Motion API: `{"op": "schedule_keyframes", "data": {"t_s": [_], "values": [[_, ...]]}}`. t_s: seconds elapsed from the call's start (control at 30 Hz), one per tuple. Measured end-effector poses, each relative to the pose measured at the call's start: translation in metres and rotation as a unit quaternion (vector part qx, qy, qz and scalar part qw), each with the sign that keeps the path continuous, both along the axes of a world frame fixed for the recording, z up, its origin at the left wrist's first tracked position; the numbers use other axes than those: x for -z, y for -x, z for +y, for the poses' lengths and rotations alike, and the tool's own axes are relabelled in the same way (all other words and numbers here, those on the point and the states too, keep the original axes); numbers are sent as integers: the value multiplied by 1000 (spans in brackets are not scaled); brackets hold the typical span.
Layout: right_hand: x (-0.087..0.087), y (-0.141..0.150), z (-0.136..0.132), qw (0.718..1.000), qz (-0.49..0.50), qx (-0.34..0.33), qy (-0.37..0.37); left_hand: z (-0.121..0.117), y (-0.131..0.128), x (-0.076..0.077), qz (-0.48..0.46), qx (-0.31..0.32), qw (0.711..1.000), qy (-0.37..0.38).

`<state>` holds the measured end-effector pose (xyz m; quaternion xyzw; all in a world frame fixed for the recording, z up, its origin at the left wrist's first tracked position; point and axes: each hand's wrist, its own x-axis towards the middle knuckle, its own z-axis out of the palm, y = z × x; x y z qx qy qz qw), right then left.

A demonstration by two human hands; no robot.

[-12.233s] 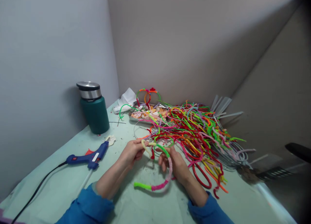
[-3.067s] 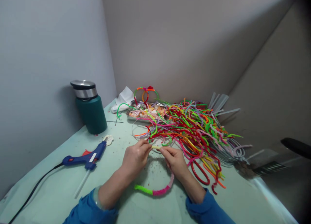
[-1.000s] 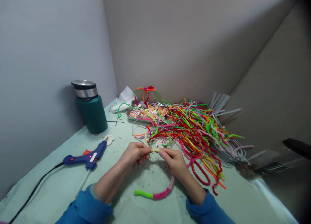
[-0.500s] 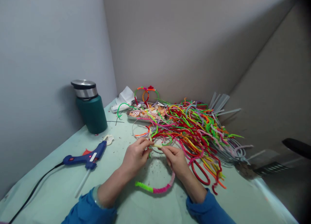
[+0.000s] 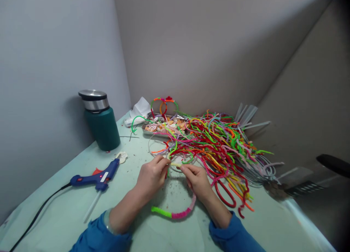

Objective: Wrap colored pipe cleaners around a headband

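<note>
My left hand (image 5: 151, 176) and my right hand (image 5: 197, 180) are both closed, pinching a pale yellow pipe cleaner (image 5: 175, 164) between them. It is wound on a curved headband (image 5: 179, 212) whose near part is wrapped in pink and bright green. The headband arcs down from my right hand and its green end rests on the table. Just beyond my fingers lies a big heap of pipe cleaners (image 5: 218, 142) in several colours.
A blue glue gun (image 5: 95, 177) with a black cord lies at the left. A dark green flask (image 5: 100, 121) stands by the wall. A metal tray (image 5: 164, 128) of small pieces and a wrapped hoop (image 5: 164, 103) sit at the back. Grey strips (image 5: 250, 117) lean by the right wall.
Both hands have stayed together on the yellow pipe cleaner, shifting slightly as they turn it round the headband. The headband's green end has barely moved.
</note>
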<state>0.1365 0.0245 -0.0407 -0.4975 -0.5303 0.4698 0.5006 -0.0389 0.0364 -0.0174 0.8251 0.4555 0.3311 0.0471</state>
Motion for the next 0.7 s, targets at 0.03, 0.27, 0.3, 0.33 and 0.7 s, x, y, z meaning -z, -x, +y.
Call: {"op": "schedule_keyframes", "data": {"t_s": [0.03, 0.27, 0.3, 0.33, 0.7], "values": [[1, 0, 0, 1000, -1, -1, -4, 0, 0, -1, 15, -4, 1000, 3], [3, -1, 0, 1000, -12, -13, -18, -1, 2, -1, 46, -24, 999, -1], [3, -1, 0, 1000, -14, -12, -20, -1, 2, -1, 47, -25, 999, 0], [3, -1, 0, 1000, -16, -11, -21, -2, 1, -1, 47, -26, 999, 1], [5, -2, 0, 999, -16, -17, -25, 2, 2, -12, -38, -8, 989, 144]]}}
